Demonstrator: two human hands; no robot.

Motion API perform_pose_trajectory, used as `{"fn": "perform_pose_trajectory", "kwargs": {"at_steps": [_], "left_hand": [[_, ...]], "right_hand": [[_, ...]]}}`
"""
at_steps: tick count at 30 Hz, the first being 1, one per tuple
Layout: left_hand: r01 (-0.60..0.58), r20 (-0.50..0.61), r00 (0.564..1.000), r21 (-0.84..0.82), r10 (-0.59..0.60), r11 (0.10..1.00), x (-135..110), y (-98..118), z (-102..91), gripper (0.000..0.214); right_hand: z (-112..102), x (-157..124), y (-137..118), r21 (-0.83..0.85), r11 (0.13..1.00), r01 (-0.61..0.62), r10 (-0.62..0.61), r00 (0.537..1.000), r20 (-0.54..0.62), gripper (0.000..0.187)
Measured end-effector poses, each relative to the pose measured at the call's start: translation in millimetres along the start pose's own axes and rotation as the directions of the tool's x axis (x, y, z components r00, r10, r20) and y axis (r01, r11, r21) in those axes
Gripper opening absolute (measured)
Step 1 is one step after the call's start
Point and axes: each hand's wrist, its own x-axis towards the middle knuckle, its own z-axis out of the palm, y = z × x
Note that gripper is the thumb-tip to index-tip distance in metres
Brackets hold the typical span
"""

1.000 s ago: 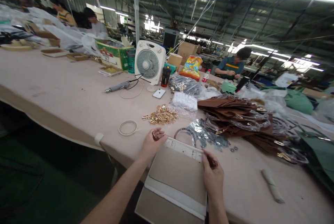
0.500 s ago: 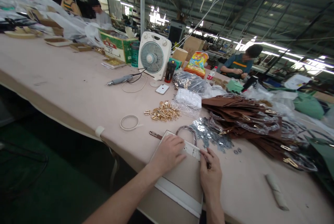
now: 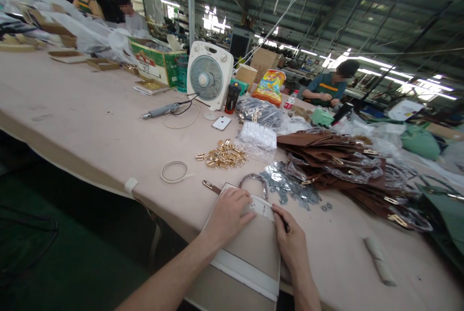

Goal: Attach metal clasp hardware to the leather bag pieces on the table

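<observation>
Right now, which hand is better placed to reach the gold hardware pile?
Probably the left hand: it rests on top of the beige panel, nearer the gold hardware pile, while the right hand grips the panel's right edge.

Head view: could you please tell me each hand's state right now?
Left hand: open, resting on the beige panel.
Right hand: curled at the panel's edge; grip unclear.

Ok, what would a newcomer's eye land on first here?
Likely the white fan, upright on the table behind a pile of gold metal pieces. Then the brown heap to the right, and the beige panel in front, the left hand on it and the right hand at its right edge.
</observation>
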Motion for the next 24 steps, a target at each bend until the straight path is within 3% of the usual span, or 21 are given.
{"fn": "perform_pose_trajectory", "kwargs": {"at_steps": [5,8,11,13,17,20,22,24], "left_hand": [[-0.027,0.001,1.000,0.032,0.027,0.999,0.6,-2.2,3.5,0.031],[-0.053,-0.010,0.998,0.062,0.054,0.997,1.8,-7.4,8.6,0.029],[-0.080,-0.021,0.996,0.081,0.082,0.993,2.2,-13.0,13.5,0.029],[-0.096,-0.027,0.995,0.092,0.099,0.991,2.0,-15.8,15.7,0.028],[-0.115,-0.030,0.992,0.119,0.119,0.986,2.2,-19.5,18.4,0.028],[-0.120,-0.028,0.992,0.129,0.125,0.984,3.2,-21.4,20.0,0.028],[-0.121,-0.034,0.991,0.135,0.127,0.983,3.6,-21.9,20.4,0.028],[-0.125,-0.038,0.991,0.140,0.131,0.982,3.9,-21.8,20.4,0.028]], "right_hand": [[-1.8,-5.9,-5.6,0.063,0.998,-0.003,0.007,0.998,-0.055,0.037],[-11.4,-3.7,-4.1,0.203,0.974,-0.098,0.114,0.991,-0.066,0.042],[-26.0,7.5,10.7,0.313,0.930,-0.193,0.262,0.946,-0.193,0.052],[-36.3,19.6,27.1,0.288,0.936,-0.201,0.288,0.910,-0.300,0.053],[-53.8,45.9,58.5,0.176,0.966,-0.189,0.244,0.887,-0.391,0.052],[-59.8,58.2,67.8,0.124,0.976,-0.179,0.215,0.884,-0.415,0.051],[-59.1,60.9,65.8,0.075,0.989,-0.126,0.145,0.916,-0.375,0.048],[-56.1,60.3,60.0,-0.005,1.000,-0.022,0.020,0.965,-0.263,0.041]]}}
